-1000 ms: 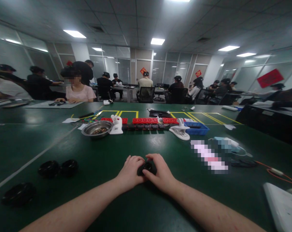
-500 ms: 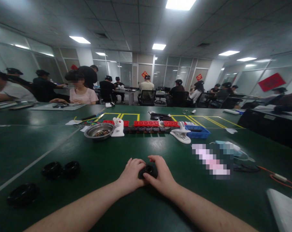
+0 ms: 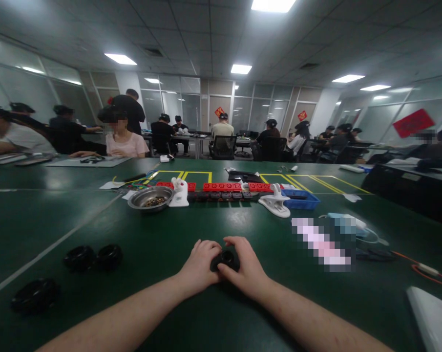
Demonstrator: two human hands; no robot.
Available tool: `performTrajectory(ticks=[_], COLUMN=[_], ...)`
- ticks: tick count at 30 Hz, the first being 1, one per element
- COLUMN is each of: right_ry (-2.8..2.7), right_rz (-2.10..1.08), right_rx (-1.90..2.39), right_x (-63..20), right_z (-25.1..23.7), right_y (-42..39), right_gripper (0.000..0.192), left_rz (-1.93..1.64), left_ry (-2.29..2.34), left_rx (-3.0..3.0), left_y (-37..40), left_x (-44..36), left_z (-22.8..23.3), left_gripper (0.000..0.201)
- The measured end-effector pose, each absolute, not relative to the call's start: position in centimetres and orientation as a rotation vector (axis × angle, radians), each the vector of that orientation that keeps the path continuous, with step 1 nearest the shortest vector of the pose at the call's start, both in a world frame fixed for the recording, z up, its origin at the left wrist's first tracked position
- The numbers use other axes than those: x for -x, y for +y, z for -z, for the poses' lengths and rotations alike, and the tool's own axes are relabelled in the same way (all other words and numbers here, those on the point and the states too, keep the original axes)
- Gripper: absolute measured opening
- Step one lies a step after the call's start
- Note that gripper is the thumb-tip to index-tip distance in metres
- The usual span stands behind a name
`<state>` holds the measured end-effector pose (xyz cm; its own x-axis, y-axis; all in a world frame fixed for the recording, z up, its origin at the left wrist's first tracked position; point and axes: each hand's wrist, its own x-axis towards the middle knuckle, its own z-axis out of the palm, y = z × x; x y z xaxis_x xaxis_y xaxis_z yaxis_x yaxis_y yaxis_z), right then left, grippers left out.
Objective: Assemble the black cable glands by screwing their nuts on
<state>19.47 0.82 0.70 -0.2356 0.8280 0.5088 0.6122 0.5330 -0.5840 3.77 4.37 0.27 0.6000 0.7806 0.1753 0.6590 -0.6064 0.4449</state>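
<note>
Black ring part (image 3: 225, 259) gripped between both hands on green tabletop (image 3: 162, 234), near edge, well in front of steel bowl (image 3: 151, 198).

Left hand (image 3: 199, 264) and right hand (image 3: 245, 266): fingers clenched round the part from opp. sides, only its top showing. Looks like small rigid plastic or rubber, prob. light and non-fragile; smooth rim may slip, so best held by outer wall w/ thumb and fingertips. Similar black rings (image 3: 92, 257) lie well left of the bowl's near side.
</note>
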Motion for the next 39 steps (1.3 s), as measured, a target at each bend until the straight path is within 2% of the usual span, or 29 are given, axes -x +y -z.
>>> performTrajectory(ticks=[6,10,13,25,29,32,39], right_ry=[-1.984,-2.048,-2.051,-1.985,-2.011,-2.008,-1.911], right_rz=[-0.291,-0.387,-0.393,-0.339,-0.394,-0.387,-0.288], right_rx=[1.215,1.088,1.075,1.190,1.090,1.073,1.181], right_x=[-19.42,-19.46,-19.50,-19.47,-19.58,-19.66,-19.58], right_z=[-0.85,-1.07,-1.14,-0.94,-0.86,-0.80,-0.73], right_y=[0.84,0.62,0.58,0.78,0.66,0.56,0.88], right_gripper=[0.033,0.045,0.051,0.037,0.045,0.051,0.043], left_rz=[-0.525,-0.521,-0.499,-0.511,-0.534,-0.533,-0.525], left_ry=[1.148,1.166,1.181,1.157,1.147,1.159,1.145], left_rx=[-2.485,-2.468,-2.471,-2.478,-2.474,-2.483,-2.500], left_y=[4.26,4.36,4.36,4.33,4.45,4.44,4.32], left_x=[-3.75,-3.76,-3.83,-3.81,-3.76,-3.78,-3.78], left_z=[-0.37,-0.30,-0.41,-0.45,-0.14,-0.15,-0.36], left_gripper=[0.035,0.037,0.031,0.033,0.038,0.032,0.030])
